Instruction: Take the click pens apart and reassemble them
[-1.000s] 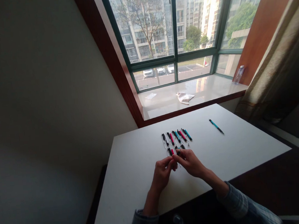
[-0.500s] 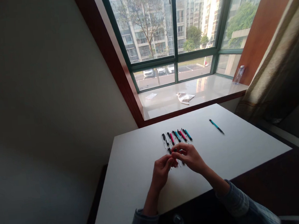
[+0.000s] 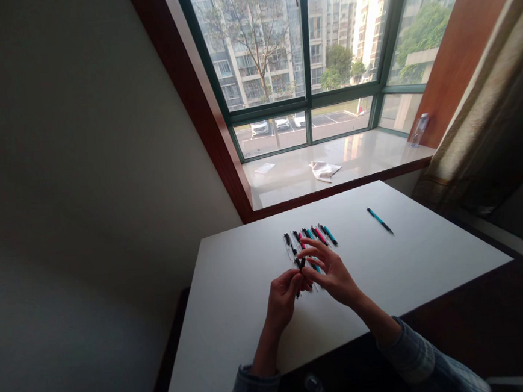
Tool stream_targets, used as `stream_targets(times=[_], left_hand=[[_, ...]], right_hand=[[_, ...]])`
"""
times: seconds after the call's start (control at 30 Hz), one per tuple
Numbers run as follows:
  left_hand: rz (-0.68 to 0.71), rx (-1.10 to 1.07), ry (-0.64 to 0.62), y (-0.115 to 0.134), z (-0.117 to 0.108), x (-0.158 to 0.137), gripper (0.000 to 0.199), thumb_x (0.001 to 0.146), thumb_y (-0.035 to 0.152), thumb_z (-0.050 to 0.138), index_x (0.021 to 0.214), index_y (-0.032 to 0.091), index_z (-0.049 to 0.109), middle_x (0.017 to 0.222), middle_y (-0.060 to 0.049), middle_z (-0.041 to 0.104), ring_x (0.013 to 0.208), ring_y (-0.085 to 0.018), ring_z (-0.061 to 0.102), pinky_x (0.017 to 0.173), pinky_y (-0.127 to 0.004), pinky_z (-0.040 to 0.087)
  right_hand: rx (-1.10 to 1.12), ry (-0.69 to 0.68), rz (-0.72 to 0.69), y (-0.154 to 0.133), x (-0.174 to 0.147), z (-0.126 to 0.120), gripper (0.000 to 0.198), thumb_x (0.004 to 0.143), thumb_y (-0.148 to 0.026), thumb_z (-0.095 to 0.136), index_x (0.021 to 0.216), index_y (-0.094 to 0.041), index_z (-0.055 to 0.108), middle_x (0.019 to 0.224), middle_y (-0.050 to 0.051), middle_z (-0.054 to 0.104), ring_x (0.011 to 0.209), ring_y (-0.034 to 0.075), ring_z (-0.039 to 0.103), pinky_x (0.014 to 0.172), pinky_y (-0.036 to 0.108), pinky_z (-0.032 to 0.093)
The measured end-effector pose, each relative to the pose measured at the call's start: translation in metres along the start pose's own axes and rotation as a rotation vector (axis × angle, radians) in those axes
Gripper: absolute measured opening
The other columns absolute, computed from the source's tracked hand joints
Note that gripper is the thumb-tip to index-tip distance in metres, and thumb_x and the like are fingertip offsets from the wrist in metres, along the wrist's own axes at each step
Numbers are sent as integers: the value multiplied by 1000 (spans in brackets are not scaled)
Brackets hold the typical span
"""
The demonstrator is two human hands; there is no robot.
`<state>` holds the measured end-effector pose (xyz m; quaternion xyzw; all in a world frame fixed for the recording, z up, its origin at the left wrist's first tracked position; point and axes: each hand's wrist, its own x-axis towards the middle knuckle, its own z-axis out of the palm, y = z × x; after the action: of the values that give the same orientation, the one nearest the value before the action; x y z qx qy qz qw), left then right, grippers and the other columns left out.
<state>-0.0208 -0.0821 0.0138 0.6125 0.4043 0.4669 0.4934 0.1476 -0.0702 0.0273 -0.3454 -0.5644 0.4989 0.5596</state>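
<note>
My left hand (image 3: 282,297) is closed, thumb and fingers pinching a small black pen part (image 3: 302,263) whose upper end sticks out above the fingertips. My right hand (image 3: 333,273) is beside it with its fingers spread; the thumb is close to the black part, and whether it touches cannot be made out. Beyond the hands lie rows of disassembled pens, among them a black pen piece (image 3: 287,239), a pink barrel (image 3: 320,235) and a teal barrel (image 3: 330,235). Clear thin tubes lie between them. My fingers partly cover the nearer row.
A whole teal pen (image 3: 380,220) lies apart on the right of the white table (image 3: 233,295). Behind the table, a crumpled white cloth (image 3: 325,171), a flat white packet (image 3: 265,168) and a clear bottle (image 3: 419,130) are on the windowsill. A curtain (image 3: 464,125) hangs at right.
My right hand's fingers have opened and lifted away from the pen part, uncovering its black end. My left hand keeps its pinch in nearly the same place.
</note>
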Motion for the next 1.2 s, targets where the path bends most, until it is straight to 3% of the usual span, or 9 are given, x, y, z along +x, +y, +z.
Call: stream_targets(times=[0.13, 0.3, 0.47, 0.63, 0.83, 1.2], left_hand=[[-2, 0, -2, 1, 0, 0, 36, 97, 47, 62, 90, 13, 73, 73, -7, 71, 65, -16, 59, 63, -27, 46], [-3, 1, 5, 2, 1, 0, 37, 97, 47, 61, 94, 12, 74, 70, -6, 70, 64, -16, 58, 63, -27, 46], [-2, -6, 5, 3, 1, 0, 38, 97, 48, 61, 87, 13, 73, 70, -5, 69, 64, -15, 57, 64, -27, 46], [-3, -11, 1, 3, 2, 0, 39, 97, 49, 61, 92, 12, 74, 70, -5, 69, 64, -16, 58, 64, -27, 46], [-4, -6, -9, 3, 1, 0, 39, 98, 48, 60, 92, 12, 74, 70, -5, 69, 65, -16, 58, 64, -27, 46], [-8, -17, -14, 6, 2, -1, 42, 97, 51, 60, 87, 13, 73, 70, -6, 70, 64, -16, 60, 64, -28, 47]], right_hand=[[-88, 22, -67, 0, 1, 0, 47, 87, -26, 72, 133, -28, 63, 104, 4, 72, 108, 23, 68, 113, 50, 45], [-157, -9, -73, 0, 0, 0, 50, 87, -28, 72, 136, -28, 61, 111, 5, 71, 114, 25, 65, 112, 51, 44], [-98, -67, -62, 1, -1, 0, 52, 88, -24, 69, 138, -29, 59, 112, 5, 70, 116, 24, 65, 112, 49, 45], [-106, -24, -63, 1, 0, 2, 39, 87, -25, 69, 126, -26, 64, 104, 4, 70, 105, 23, 67, 107, 47, 48], [-99, -15, -46, 1, 0, 2, 37, 85, -23, 69, 122, -26, 63, 110, 5, 69, 109, 24, 65, 103, 46, 49], [-57, -79, -36, -2, 0, 0, 47, 87, -20, 66, 133, -28, 59, 113, 6, 70, 112, 24, 65, 104, 46, 49]])
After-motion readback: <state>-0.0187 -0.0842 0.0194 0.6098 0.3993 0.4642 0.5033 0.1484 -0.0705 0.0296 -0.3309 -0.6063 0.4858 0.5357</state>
